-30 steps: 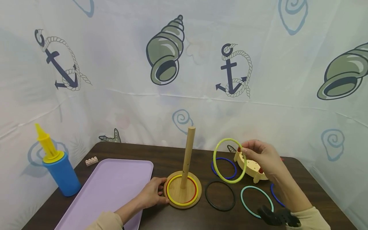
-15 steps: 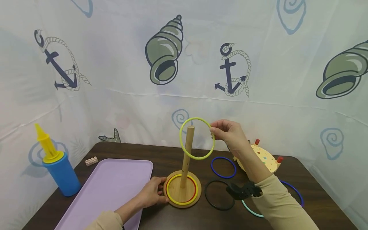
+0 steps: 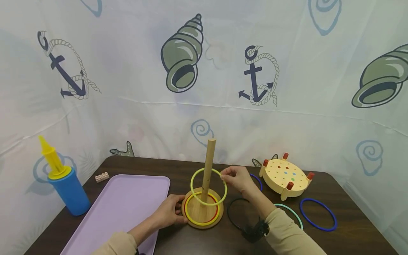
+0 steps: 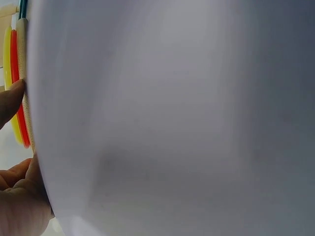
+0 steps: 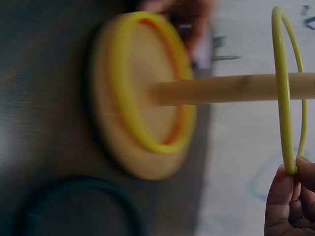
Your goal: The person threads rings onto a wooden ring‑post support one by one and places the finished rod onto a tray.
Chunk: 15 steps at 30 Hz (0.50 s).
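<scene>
In the head view my right hand [image 3: 239, 180] pinches a yellow-green ring [image 3: 226, 193] at its right side. That ring encircles the upright wooden peg [image 3: 209, 156] at about mid-height, above the base. My left hand [image 3: 169, 210] grips the left edge of the round wooden base [image 3: 218, 221]. A yellow ring [image 3: 204, 224] and a red ring [image 3: 217, 212] lie on the base around the peg. The right wrist view has the held ring [image 5: 282, 88] between thumb and fingers, the peg [image 5: 221, 90] passing through it. A blurred pale surface [image 4: 147, 118] fills most of the left wrist view.
Right of the stand lie a black ring [image 3: 228, 212], a turquoise ring [image 3: 296, 215] and two blue rings, one [image 3: 334, 219] farther right. Behind them sits a round cream toy [image 3: 285, 177] with red-tipped legs. A lilac tray [image 3: 137, 198], blue-and-yellow pump [image 3: 68, 191] and pink brick [image 3: 102, 177] are leftward.
My right hand has carried the yellow-green ring left from beside the cream toy, then down around the peg. The left hand stays on the base.
</scene>
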Available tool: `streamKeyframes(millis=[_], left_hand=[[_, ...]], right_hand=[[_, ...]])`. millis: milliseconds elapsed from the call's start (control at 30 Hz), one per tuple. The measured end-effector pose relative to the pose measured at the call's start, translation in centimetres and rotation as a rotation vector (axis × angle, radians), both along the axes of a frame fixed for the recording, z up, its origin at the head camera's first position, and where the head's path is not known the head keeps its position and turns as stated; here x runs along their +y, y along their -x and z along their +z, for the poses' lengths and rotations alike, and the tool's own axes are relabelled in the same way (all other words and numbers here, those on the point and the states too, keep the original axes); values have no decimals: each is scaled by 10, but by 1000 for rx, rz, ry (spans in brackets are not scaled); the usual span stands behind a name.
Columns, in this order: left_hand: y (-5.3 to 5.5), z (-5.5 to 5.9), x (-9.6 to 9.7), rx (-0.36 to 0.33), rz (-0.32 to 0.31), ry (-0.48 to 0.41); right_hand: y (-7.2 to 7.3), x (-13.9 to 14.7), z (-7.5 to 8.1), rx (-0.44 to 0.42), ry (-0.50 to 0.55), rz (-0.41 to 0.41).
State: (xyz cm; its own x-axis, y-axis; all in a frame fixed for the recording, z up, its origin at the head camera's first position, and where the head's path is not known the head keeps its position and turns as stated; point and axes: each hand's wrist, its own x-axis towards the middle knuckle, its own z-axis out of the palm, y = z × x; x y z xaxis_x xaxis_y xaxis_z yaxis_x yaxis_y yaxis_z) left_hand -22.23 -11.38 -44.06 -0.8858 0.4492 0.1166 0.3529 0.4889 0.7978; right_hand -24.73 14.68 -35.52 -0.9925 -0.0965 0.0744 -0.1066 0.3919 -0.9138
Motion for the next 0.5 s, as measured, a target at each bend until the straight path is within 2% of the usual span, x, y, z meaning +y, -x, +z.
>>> streamKeyframes(millis=[167, 500], left_hand=[[-1, 2, 0, -23, 0, -8], [-1, -1, 0, -36, 14, -22]], right_hand=[[-5, -7, -33, -49, -53, 14], [-7, -16, -55, -22, -162, -7]])
